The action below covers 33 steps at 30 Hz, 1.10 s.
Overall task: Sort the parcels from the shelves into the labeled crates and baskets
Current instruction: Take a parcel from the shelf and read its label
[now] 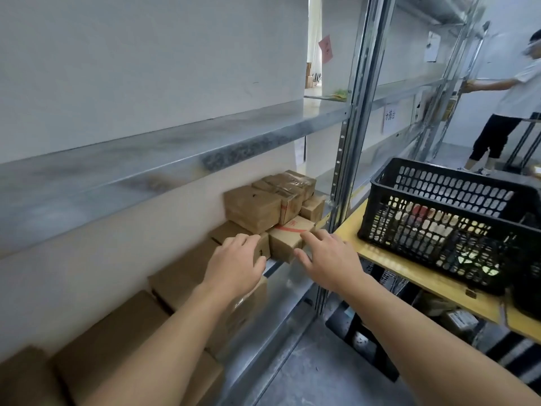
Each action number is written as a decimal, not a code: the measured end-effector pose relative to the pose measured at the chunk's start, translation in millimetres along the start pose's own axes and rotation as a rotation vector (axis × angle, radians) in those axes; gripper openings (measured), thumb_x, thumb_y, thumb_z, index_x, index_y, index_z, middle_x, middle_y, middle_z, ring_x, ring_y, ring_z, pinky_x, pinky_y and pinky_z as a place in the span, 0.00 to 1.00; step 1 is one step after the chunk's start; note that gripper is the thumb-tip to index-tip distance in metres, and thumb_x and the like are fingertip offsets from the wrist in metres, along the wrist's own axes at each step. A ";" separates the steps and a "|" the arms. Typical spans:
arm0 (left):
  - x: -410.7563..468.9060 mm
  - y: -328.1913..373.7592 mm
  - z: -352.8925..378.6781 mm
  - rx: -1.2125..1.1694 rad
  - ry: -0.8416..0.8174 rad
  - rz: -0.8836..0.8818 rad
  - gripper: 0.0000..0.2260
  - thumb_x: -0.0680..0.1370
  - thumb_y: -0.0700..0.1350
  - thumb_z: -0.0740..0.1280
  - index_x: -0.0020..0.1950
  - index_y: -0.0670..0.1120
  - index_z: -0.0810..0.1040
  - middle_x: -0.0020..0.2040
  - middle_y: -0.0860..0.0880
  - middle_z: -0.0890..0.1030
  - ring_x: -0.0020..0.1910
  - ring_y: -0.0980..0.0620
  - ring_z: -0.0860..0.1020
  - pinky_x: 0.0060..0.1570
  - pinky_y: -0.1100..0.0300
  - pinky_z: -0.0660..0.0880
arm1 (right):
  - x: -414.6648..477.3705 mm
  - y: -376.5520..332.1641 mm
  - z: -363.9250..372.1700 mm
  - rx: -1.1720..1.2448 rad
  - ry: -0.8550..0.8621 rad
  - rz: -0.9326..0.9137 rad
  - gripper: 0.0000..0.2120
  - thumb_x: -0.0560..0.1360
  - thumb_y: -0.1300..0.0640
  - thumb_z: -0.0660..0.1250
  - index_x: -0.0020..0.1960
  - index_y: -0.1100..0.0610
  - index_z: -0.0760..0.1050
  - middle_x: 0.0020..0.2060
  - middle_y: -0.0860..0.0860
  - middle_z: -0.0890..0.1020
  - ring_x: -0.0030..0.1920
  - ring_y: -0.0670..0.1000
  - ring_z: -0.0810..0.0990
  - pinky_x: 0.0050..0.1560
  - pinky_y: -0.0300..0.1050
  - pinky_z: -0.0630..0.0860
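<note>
1. The right hand [328, 256] is spread wide beside the small box [285, 241], likely ready to grab it.
2. The left hand [237, 259] bends over the next box [263, 247], maybe to steady it; I cannot tell if it grips.
3. The small box sits at the shelf [281, 291] edge, one corner poking out, and its long side seems to run along the shelf.
4. The black crate [439, 171] waits nearby.

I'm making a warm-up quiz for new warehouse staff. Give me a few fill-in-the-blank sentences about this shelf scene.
The crate is ___ in colour.
It stands on a ___ table.
The right hand reaches a box marked in ___.
The person in the background wears a ___ shirt.
Missing words: black; yellow; red; white.
</note>
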<state>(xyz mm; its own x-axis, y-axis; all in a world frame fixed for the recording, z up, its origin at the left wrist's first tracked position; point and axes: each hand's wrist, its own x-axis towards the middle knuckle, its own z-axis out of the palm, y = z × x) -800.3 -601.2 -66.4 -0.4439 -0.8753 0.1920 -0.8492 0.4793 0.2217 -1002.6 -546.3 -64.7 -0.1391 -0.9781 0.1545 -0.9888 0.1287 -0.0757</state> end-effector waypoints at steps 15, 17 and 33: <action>156.3 11.7 44.4 -0.136 0.123 -0.449 0.28 0.79 0.60 0.60 0.78 0.57 0.57 0.78 0.50 0.58 0.75 0.45 0.58 0.71 0.50 0.61 | 202.8 66.0 22.0 0.136 -0.050 -0.333 0.25 0.83 0.38 0.52 0.76 0.47 0.64 0.74 0.53 0.67 0.75 0.58 0.66 0.70 0.60 0.68; 167.0 12.8 54.0 -0.200 0.141 -0.524 0.28 0.79 0.61 0.60 0.78 0.58 0.57 0.80 0.50 0.54 0.77 0.44 0.55 0.72 0.50 0.59 | 216.7 69.8 28.7 0.149 -0.047 -0.398 0.25 0.83 0.38 0.52 0.76 0.47 0.64 0.73 0.53 0.68 0.74 0.58 0.65 0.71 0.60 0.67; 149.8 30.9 77.8 -0.492 0.578 -0.694 0.22 0.78 0.51 0.68 0.72 0.58 0.70 0.75 0.53 0.67 0.74 0.55 0.64 0.66 0.69 0.59 | 260.5 55.1 57.7 0.453 -0.172 -0.655 0.27 0.83 0.36 0.51 0.80 0.41 0.59 0.75 0.48 0.71 0.82 0.56 0.50 0.77 0.67 0.41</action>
<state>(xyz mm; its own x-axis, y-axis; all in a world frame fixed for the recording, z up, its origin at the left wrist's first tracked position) -915.3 -722.5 -105.2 0.4163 -0.8670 0.2738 -0.5971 -0.0336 0.8015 -1090.3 -803.4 -85.5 0.5063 -0.8483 0.1552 -0.7438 -0.5206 -0.4192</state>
